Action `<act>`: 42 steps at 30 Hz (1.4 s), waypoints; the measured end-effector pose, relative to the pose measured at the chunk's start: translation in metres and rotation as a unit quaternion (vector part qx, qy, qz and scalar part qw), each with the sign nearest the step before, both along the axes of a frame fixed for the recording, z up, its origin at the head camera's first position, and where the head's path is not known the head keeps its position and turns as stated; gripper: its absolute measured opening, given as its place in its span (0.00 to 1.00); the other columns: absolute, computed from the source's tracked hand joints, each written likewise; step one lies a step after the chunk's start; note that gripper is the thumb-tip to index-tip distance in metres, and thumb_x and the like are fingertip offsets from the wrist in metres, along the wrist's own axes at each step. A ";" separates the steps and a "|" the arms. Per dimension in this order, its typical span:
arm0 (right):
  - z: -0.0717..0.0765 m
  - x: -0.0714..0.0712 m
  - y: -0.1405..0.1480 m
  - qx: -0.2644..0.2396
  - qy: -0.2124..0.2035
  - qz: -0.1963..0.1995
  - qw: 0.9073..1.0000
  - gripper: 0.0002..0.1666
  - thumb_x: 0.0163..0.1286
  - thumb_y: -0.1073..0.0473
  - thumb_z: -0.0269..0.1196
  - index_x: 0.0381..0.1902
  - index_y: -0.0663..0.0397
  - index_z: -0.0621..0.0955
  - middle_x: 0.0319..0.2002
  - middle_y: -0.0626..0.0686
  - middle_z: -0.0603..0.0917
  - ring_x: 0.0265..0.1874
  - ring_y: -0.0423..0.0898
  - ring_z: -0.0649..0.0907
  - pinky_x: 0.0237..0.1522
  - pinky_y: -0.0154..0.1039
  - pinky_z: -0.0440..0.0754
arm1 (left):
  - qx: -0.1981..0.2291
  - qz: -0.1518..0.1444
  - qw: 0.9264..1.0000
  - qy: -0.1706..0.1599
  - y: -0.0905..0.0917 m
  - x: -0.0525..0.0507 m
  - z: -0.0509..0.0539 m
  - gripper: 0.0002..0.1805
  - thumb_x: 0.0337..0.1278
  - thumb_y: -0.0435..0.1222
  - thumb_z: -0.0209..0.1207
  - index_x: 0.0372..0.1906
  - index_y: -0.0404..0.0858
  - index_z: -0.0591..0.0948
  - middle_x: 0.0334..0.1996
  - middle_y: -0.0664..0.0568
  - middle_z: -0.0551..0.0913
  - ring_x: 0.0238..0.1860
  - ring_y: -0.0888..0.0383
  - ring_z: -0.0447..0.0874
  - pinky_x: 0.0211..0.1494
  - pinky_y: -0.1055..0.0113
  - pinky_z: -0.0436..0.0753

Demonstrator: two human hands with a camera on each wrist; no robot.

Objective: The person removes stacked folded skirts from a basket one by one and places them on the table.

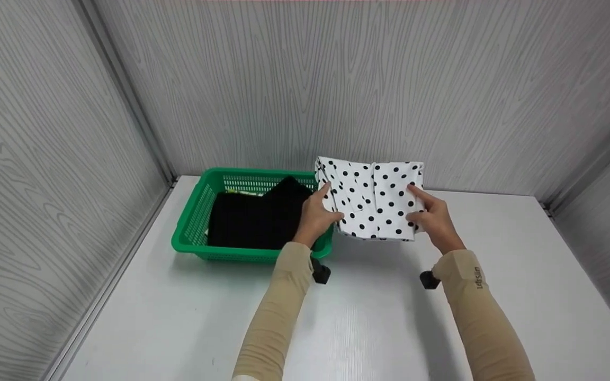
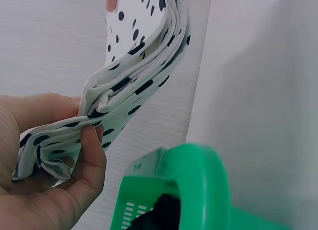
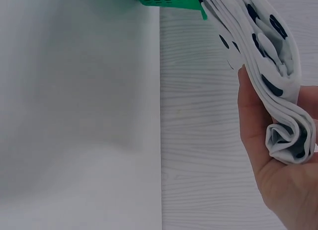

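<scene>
A folded white cloth with black polka dots (image 1: 360, 198) is held up above the table, just right of a green basket (image 1: 191, 222). Its kind of garment cannot be told. My left hand (image 1: 315, 216) grips the left edge, thumb on one face and fingers behind, near the basket's right rim. On the opposite edge, my right hand (image 1: 436, 218) pinches the cloth the same way. Several stacked layers of the polka-dot cloth (image 2: 134, 76) show edge-on in the left wrist view. In the right wrist view the folded cloth (image 3: 268, 56) curls over at its end inside the palm.
Black folded fabric (image 1: 254, 219) lies in the basket, with a patterned piece partly showing behind it. The basket stands at the back left of the white table (image 1: 368, 328). Grey wood-grain panels (image 1: 305, 84) enclose the back and both sides.
</scene>
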State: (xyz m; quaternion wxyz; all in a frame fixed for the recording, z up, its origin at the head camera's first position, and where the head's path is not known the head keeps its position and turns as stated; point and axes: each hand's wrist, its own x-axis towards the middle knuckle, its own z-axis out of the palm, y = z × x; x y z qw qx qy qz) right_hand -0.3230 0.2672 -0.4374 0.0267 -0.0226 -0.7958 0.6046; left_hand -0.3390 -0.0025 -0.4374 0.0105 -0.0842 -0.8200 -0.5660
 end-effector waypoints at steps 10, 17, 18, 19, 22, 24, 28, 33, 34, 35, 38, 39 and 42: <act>-0.012 -0.001 0.021 -0.005 -0.031 -0.049 0.998 0.36 0.66 0.77 0.59 0.72 0.62 0.72 0.69 0.66 0.70 0.56 0.52 0.77 0.45 0.30 0.82 | -0.058 0.008 0.998 0.018 0.039 -0.006 -0.015 0.40 0.53 0.22 0.66 0.74 0.33 0.70 0.70 0.37 0.70 0.66 0.48 0.73 0.59 0.61 0.78; -0.031 -0.004 0.028 -0.010 -0.046 -0.090 0.995 0.33 0.66 0.77 0.59 0.70 0.63 0.74 0.69 0.66 0.71 0.49 0.47 0.80 0.41 0.29 0.83 | -0.102 0.026 0.993 0.053 0.060 -0.006 -0.031 0.33 0.51 0.19 0.62 0.67 0.29 0.76 0.61 0.35 0.76 0.60 0.47 0.76 0.60 0.60 0.77; -0.034 -0.005 0.029 -0.006 -0.047 -0.092 0.995 0.33 0.66 0.77 0.60 0.70 0.63 0.74 0.68 0.66 0.71 0.48 0.47 0.80 0.40 0.29 0.83 | -0.105 0.027 0.993 0.051 0.063 -0.005 -0.033 0.33 0.52 0.19 0.61 0.67 0.28 0.76 0.61 0.35 0.76 0.60 0.46 0.76 0.61 0.59 0.77; -0.037 -0.005 0.030 -0.002 -0.049 -0.094 0.994 0.33 0.66 0.76 0.60 0.70 0.63 0.75 0.68 0.66 0.72 0.47 0.46 0.81 0.39 0.29 0.83 | -0.109 0.028 0.992 0.051 0.065 -0.005 -0.036 0.33 0.52 0.19 0.61 0.67 0.28 0.76 0.61 0.34 0.76 0.61 0.45 0.76 0.62 0.59 0.76; -0.044 -0.006 0.031 0.008 -0.054 -0.099 0.994 0.33 0.66 0.77 0.60 0.70 0.63 0.74 0.68 0.67 0.72 0.47 0.47 0.80 0.38 0.29 0.83 | -0.116 0.027 0.992 0.046 0.072 -0.003 -0.044 0.32 0.51 0.18 0.59 0.67 0.26 0.75 0.60 0.34 0.76 0.61 0.44 0.76 0.63 0.59 0.76; -0.048 -0.005 0.031 0.022 -0.055 -0.107 0.992 0.33 0.66 0.77 0.59 0.70 0.63 0.75 0.68 0.67 0.72 0.50 0.49 0.79 0.37 0.27 0.81 | -0.119 0.021 0.992 0.043 0.075 -0.001 -0.049 0.33 0.51 0.17 0.58 0.67 0.25 0.74 0.59 0.34 0.76 0.61 0.44 0.76 0.64 0.59 0.75; -0.056 -0.005 0.028 0.047 -0.056 -0.114 0.991 0.32 0.65 0.77 0.58 0.68 0.63 0.76 0.71 0.65 0.69 0.59 0.54 0.75 0.40 0.28 0.79 | -0.114 0.005 0.993 0.012 0.079 0.003 -0.061 0.32 0.55 0.20 0.57 0.69 0.25 0.72 0.64 0.34 0.73 0.65 0.44 0.72 0.68 0.57 0.72; -0.066 -0.006 0.021 0.065 -0.062 -0.109 0.990 0.32 0.64 0.76 0.57 0.68 0.64 0.76 0.72 0.65 0.68 0.68 0.56 0.70 0.57 0.40 0.76 | -0.084 -0.002 0.996 -0.030 0.077 0.004 -0.075 0.33 0.62 0.27 0.57 0.72 0.24 0.67 0.73 0.33 0.62 0.74 0.43 0.62 0.74 0.55 0.64; -0.067 -0.006 0.021 0.065 -0.064 -0.112 0.990 0.32 0.65 0.76 0.57 0.68 0.64 0.76 0.73 0.65 0.67 0.69 0.56 0.69 0.60 0.43 0.74 | -0.074 -0.007 0.997 -0.036 0.077 0.004 -0.077 0.34 0.63 0.27 0.57 0.73 0.24 0.65 0.75 0.33 0.59 0.75 0.43 0.59 0.75 0.54 0.62; -0.067 -0.006 0.022 0.065 -0.066 -0.115 0.989 0.32 0.65 0.76 0.56 0.69 0.64 0.75 0.73 0.65 0.67 0.69 0.56 0.69 0.62 0.45 0.73 | -0.065 -0.010 0.997 -0.040 0.077 0.003 -0.078 0.34 0.63 0.28 0.57 0.74 0.24 0.64 0.76 0.33 0.57 0.76 0.43 0.56 0.75 0.54 0.60; -0.066 -0.009 0.027 0.076 -0.066 -0.119 0.988 0.33 0.66 0.76 0.55 0.70 0.64 0.74 0.73 0.65 0.66 0.70 0.57 0.68 0.67 0.48 0.69 | -0.044 -0.025 0.998 -0.048 0.077 0.004 -0.079 0.36 0.63 0.29 0.58 0.74 0.24 0.63 0.78 0.33 0.52 0.78 0.42 0.51 0.77 0.53 0.56; -0.065 -0.010 0.029 0.082 -0.068 -0.118 0.987 0.33 0.67 0.76 0.55 0.71 0.64 0.73 0.74 0.66 0.65 0.72 0.57 0.66 0.69 0.49 0.67 | -0.039 -0.029 0.997 -0.053 0.076 0.005 -0.079 0.36 0.63 0.29 0.57 0.75 0.25 0.63 0.78 0.33 0.51 0.78 0.43 0.50 0.77 0.53 0.55; -0.061 -0.015 0.035 0.110 -0.071 -0.106 0.986 0.32 0.69 0.75 0.55 0.71 0.65 0.72 0.75 0.66 0.64 0.74 0.59 0.63 0.71 0.50 0.63 | -0.039 -0.035 0.998 -0.047 0.075 0.007 -0.078 0.35 0.63 0.29 0.57 0.74 0.24 0.64 0.78 0.32 0.52 0.78 0.42 0.51 0.77 0.52 0.56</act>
